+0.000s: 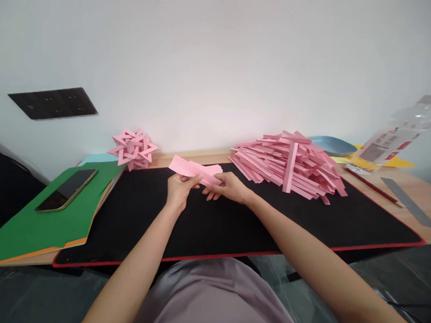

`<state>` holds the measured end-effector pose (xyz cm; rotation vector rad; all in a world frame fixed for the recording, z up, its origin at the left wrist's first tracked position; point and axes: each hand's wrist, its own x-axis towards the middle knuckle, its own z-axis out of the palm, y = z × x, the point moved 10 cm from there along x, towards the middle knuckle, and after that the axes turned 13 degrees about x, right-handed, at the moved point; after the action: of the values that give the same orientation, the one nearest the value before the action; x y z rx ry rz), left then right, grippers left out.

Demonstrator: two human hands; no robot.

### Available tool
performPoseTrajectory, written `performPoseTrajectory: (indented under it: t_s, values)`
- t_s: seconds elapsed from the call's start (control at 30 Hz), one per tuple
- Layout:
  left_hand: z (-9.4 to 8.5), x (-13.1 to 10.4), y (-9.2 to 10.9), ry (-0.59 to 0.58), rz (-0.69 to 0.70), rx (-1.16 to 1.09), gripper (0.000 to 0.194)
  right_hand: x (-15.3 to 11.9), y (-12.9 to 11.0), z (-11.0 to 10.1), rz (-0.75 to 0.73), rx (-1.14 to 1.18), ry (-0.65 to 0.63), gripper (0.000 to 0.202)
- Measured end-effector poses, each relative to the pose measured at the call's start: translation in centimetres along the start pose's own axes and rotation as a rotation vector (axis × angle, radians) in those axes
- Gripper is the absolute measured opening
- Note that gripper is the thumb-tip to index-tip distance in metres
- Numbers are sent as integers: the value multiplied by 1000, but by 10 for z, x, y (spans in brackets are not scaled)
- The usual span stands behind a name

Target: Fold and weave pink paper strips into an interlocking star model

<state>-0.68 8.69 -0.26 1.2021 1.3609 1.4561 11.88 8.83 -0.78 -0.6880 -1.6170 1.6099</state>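
Pink paper pieces are held up over the black mat, crossing one another between my hands. My left hand pinches them from the left, thumb on top. From the right, my right hand grips the other end, its thumb and fingers closed on the paper. How the pieces join is too small to tell. Folded pink strips lie in a large heap to the right of my hands. A pink star-shaped paper model sits at the back left, by the wall.
Green paper sheets with a phone on them lie at the left. At the right are a blue dish, a plastic bottle, a dark red pencil and a ruler. A black socket panel is on the wall.
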Motion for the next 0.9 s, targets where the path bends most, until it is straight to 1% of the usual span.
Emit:
performPoseTrajectory:
  t_s: [0.07, 0.13, 0.3, 0.4, 0.5, 0.67, 0.8, 0.9]
  values:
    - [6, -2, -4, -63, -35, 50, 32, 0, -1, -1, -10, 17, 14, 37]
    - [9, -3, -6, -93, -52, 80, 32, 0, -1, 0, -8, 22, 12, 37]
    - [4, -2, -8, -45, -61, 62, 31, 1, 0, 6, 2, 4, -32, 35]
    - [2, 0, -7, -21, -53, 33, 31, 0, -1, 5, -4, 16, -28, 34]
    - [5, -1, -8, -46, -61, 14, 31, 0, -1, 4, -3, 28, -21, 32]
    - [12, -3, -12, -123, -80, 15, 31, 0, 0, 4, 0, 47, -20, 33]
    - [8, -1, -10, -78, -59, 27, 29, 0, 0, 7, -4, 46, -40, 34]
    - [6, 1, -12, -60, -70, 10, 28, 0, -1, 6, -20, 49, -36, 34]
